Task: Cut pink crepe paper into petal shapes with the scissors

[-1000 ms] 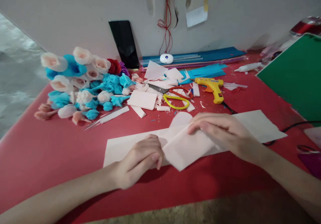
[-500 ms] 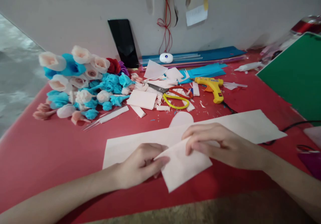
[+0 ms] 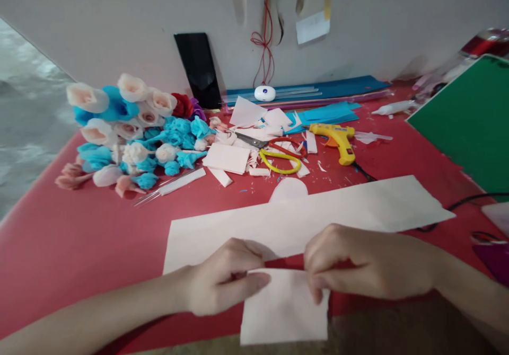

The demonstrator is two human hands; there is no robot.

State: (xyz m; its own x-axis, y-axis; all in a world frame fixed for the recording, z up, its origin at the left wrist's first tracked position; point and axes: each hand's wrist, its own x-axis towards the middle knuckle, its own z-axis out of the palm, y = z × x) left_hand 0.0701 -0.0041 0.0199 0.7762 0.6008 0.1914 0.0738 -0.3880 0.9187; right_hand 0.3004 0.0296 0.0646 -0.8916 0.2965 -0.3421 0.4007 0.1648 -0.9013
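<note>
Red table point(image 3: 59, 238), long pale paper strip point(image 3: 302, 220), paper flowers point(image 3: 131, 132), yellow glue gun point(image 3: 338, 139), scissors point(image 3: 278, 156), green sheet point(image 3: 473, 116)

green sheet point(image 3: 473, 119) cut off at right edge, red-capped container point(image 3: 487, 41) blurred, perhaps a bottle, small paper scraps point(image 3: 254, 156) indistinct

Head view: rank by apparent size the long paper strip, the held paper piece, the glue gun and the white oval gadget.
1. Long paper strip
2. Held paper piece, though nearness to the camera inflates it
3. Glue gun
4. White oval gadget
</note>
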